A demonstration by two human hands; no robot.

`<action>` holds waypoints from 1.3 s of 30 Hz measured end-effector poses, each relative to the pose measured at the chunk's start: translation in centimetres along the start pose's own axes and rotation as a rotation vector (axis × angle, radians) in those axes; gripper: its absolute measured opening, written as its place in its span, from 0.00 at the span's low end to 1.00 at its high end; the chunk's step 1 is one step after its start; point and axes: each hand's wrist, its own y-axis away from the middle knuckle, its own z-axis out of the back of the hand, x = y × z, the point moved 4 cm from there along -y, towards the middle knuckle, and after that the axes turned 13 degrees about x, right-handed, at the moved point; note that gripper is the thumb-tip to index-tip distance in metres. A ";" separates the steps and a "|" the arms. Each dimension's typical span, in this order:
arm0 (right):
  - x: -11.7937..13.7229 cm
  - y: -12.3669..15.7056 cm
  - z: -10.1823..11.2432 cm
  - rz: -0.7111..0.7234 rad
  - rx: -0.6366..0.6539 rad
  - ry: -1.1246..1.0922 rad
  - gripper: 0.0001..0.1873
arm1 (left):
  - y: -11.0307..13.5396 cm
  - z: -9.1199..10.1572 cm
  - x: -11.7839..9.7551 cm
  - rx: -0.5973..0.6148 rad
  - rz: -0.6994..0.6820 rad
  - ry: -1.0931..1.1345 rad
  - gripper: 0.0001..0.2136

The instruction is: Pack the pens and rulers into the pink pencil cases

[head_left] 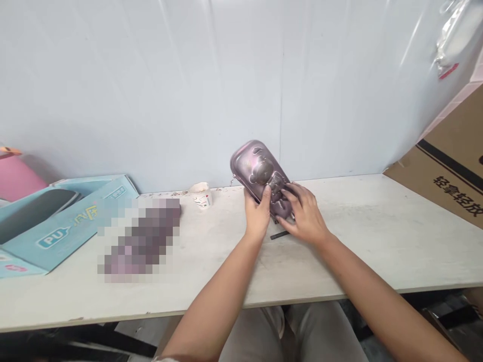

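A shiny purple hard-shell pencil case (247,163) with a raised bear-like figure on its front is held tilted above the table. My left hand (258,213) grips its lower left side, with the thumb lying on the front. On the lower right side, my right hand (307,211) has its fingers on the front face and its thumb at the bottom end. Just below the case, a thin black strip (279,235) shows on the table; I cannot make out what it is.
On the white table (226,271) stand a paper cup (202,196) and, at left, a light-blue box (68,236) holding a dark item. A purple object (141,241) is pixelated. A brown carton (445,166) stands at right; a pale wall (188,90) rises behind.
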 end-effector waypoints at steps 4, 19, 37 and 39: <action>-1.3 0.2 -0.3 -0.041 -0.131 -0.051 0.26 | 0.1 2.5 -1.4 -0.180 -0.130 -0.324 0.23; -2.3 1.0 0.2 -0.144 -0.422 -0.015 0.18 | 0.2 1.1 0.2 0.045 -0.420 -1.210 0.22; -2.3 1.4 1.0 -0.155 -0.481 0.211 0.09 | 0.4 -0.6 0.0 0.108 -0.434 -1.241 0.20; -2.4 1.4 1.0 -0.149 -0.479 0.220 0.09 | 0.4 -0.6 0.1 0.108 -0.426 -1.248 0.20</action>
